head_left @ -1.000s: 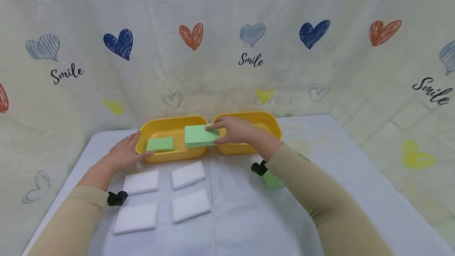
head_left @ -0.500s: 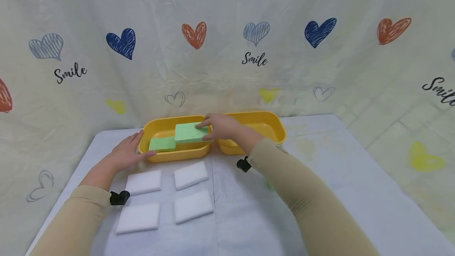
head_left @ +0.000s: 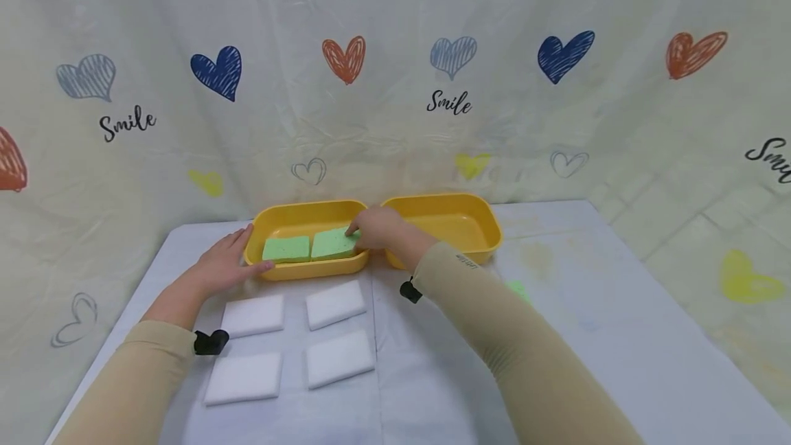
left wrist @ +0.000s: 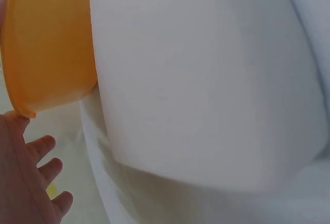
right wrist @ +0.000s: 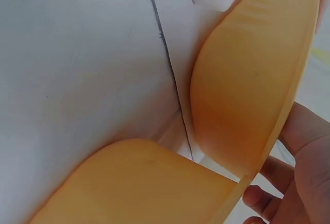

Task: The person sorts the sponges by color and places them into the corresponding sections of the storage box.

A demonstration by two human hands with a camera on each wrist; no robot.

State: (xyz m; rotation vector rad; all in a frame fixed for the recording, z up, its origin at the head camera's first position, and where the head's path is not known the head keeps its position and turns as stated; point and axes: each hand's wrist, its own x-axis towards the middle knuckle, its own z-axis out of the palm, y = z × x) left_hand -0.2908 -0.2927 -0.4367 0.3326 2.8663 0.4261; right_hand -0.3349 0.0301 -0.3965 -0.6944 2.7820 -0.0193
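Two speckled green sponges lie side by side in the left yellow tray (head_left: pixel 312 269), the left sponge (head_left: pixel 286 249) flat and the right sponge (head_left: pixel 330 244) next to it. My right hand (head_left: pixel 382 229) reaches over the tray's right end and pinches the right sponge by its right edge. At the tray's left end my left hand (head_left: pixel 222 263) rests along the rim, thumb at the front. Its other fingers (left wrist: pixel 50 170) are spread beside the tray wall in the left wrist view. From the right wrist, the right sponge is hidden behind the tray wall (right wrist: pixel 242 74).
A second yellow tray (head_left: pixel 454 225) stands close on the right with nothing in it. Several white sponge pads (head_left: pixel 243 378) lie in front of the left tray. Another green piece (head_left: pixel 518 288) shows partly behind the right sleeve. A printed curtain (head_left: pixel 383 122) hangs behind the table.
The right hand has moved left and down with its green sponge, from above the tray into it, beside the other sponge. The left hand keeps its place on the rim.
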